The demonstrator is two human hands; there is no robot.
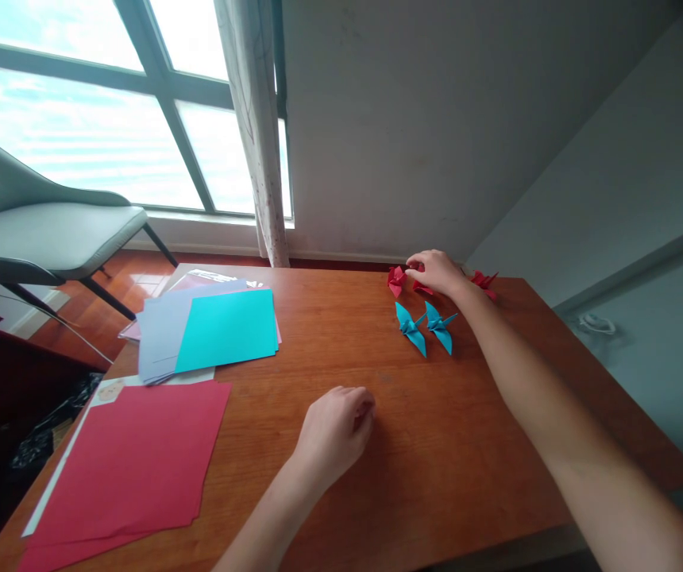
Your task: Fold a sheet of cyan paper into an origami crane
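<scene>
At the table's far edge, my right hand (435, 270) bends over several red paper cranes. Its fingertips are pinched at the top of the leftmost red crane (397, 281). Another red crane (422, 287) lies partly hidden beneath this hand, and a third red crane (485, 284) shows to the right of the wrist. Closer to me, two blue paper cranes (411, 329) sit side by side with wings spread. My left hand (337, 429) rests at the table's middle front with fingers curled in, and nothing shows in it.
Large red paper sheets (133, 461) lie at the table's left front. Behind them is a stack of lilac paper (163, 334) topped by turquoise paper (228, 330). A grey chair (49, 234) stands left of the wooden table (329, 334), near the window and curtain (258, 127).
</scene>
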